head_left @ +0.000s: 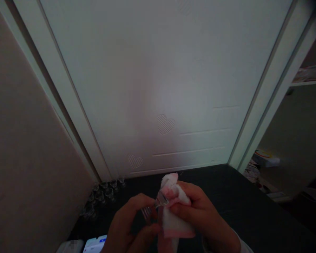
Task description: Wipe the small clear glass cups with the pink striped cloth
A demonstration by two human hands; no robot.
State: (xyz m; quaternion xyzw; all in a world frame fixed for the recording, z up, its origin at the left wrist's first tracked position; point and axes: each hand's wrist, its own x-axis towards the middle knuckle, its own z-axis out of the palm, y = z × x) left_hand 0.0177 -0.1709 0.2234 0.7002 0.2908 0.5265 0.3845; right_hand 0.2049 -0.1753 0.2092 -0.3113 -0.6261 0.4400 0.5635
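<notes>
My left hand (129,225) is closed on a small clear glass (154,207), holding it near the bottom middle of the view. My right hand (202,214) grips a white and pink cloth (173,211) and presses it into and around the top of the glass. Both hands hover above a dark surface (226,196).
Several small clear glasses (102,195) stand in a cluster at the back left of the dark surface, against a white door with heart patterns (165,123). A phone with a lit screen (94,244) lies at the bottom left. Open shelves with items (265,161) are at right.
</notes>
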